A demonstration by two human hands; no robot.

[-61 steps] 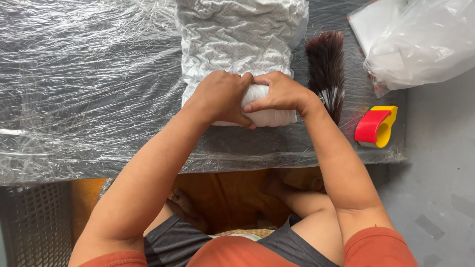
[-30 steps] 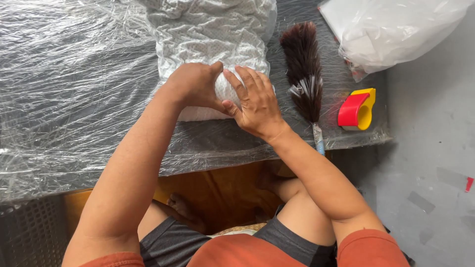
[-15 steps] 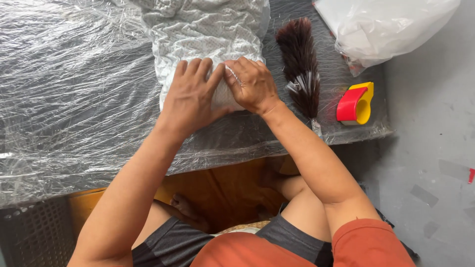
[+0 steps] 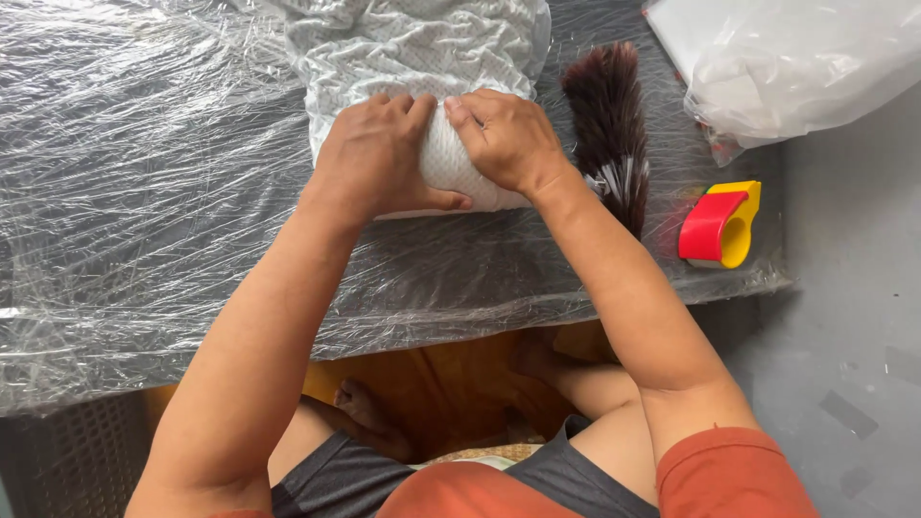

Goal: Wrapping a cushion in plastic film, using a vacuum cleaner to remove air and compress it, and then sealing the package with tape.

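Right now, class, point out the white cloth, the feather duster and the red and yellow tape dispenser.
white cloth (image 4: pixel 451 163), head view, rolled end between the hands
feather duster (image 4: pixel 606 115), head view, dark feather head
tape dispenser (image 4: pixel 710 225), head view, red cover

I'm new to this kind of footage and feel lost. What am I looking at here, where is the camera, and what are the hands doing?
There is no machine here, only a person at work. The one picture comes from a camera worn on the person's head, looking down over both arms.

The left hand and right hand both press on a white textured cloth, gripping its bunched near end. It lies on a table covered in clear plastic film.

To the right lie a dark feather duster, a red and yellow tape dispenser and a white plastic bag. Below the table edge you see the person's legs and a bare foot.
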